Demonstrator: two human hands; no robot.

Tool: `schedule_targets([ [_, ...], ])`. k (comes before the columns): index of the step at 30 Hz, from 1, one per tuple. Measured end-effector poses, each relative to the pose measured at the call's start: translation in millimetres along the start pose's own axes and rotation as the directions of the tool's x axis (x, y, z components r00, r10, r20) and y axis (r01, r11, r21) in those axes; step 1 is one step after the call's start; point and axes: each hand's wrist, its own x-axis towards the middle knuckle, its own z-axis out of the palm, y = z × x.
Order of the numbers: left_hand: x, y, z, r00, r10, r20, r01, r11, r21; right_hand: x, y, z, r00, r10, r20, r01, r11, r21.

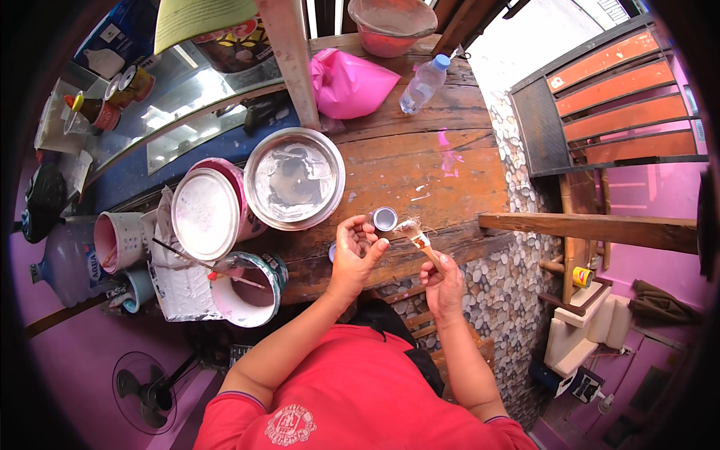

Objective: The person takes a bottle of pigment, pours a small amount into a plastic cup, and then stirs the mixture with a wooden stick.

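Note:
My right hand (441,289) grips a wooden-handled paintbrush (424,247), its frayed, pale bristles pointing up toward a small silver round container (384,219) on the wooden table. My left hand (354,259) is just below and left of that container, fingers loosely curled with the thumb apart; whether a fingertip touches the container is unclear. To the left stand a large metal tin smeared with pale paint (292,176), a white-lidded bucket (204,214) and an open paint pail (266,300) with a stick across it.
On the table (412,165) lie a pink bag (352,82), a plastic bottle (420,90) and a basin (390,22). A glass case (195,75) and water jug (67,262) stand left, a fan (142,390) lower left. A wooden beam (600,229) and slatted panel (607,105) are right.

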Motion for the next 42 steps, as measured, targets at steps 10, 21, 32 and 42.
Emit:
schedule_targets([
  [10, -7.0, 5.8, -13.1, 0.989, -0.096, -0.11, 0.098, 0.995, 0.014, 7.8, 1.0, 4.3, 1.0, -0.023, 0.018, 0.023, 1.0, 0.008],
  [21, -12.7, 3.1, -46.2, 0.85, -0.281, -0.445, 0.275, 0.958, -0.078, 14.0, 5.8, 9.7, 0.998, -0.015, 0.062, 0.02, 0.998, -0.065],
  [32, 13.5, -23.0, -81.6, 0.821, -0.299, -0.486, 0.165, 0.94, -0.298, 17.9, 8.8, 11.3, 0.997, 0.008, 0.077, -0.001, 0.996, -0.086],
  [42, 14.8, -27.8, -90.5, 0.775, -0.248, -0.582, 0.277, 0.96, -0.04, 16.4, 6.6, 4.9, 0.999, 0.0, 0.046, 0.005, 0.995, -0.096],
])
